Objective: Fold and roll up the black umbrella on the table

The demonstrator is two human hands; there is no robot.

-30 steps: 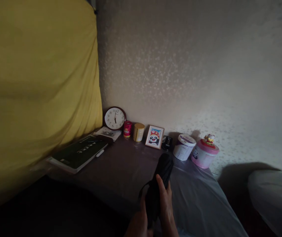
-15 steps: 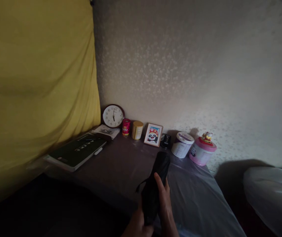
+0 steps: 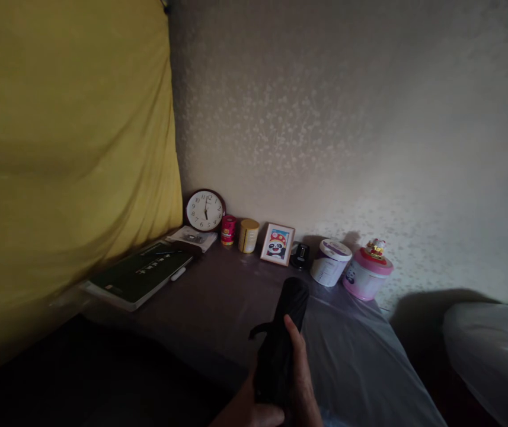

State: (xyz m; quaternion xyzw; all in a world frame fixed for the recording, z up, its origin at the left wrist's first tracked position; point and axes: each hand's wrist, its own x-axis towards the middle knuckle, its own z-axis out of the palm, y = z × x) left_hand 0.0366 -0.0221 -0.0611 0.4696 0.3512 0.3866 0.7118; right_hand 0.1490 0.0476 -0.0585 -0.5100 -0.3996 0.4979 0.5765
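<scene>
My left hand (image 3: 256, 410) grips the lower end of the black folded umbrella (image 3: 277, 350); my right hand (image 3: 302, 376) is closed along its right side, with the umbrella over the near part of the table (image 3: 218, 308). Caution: a slackened grip could let it slip, and the loose strap (image 3: 259, 328) could snag a finger. Swinging the tip forward could topple the picture frame (image 3: 277, 244) or white tub (image 3: 328, 270). The green book (image 3: 136, 276) lies clear, to the left.
</scene>
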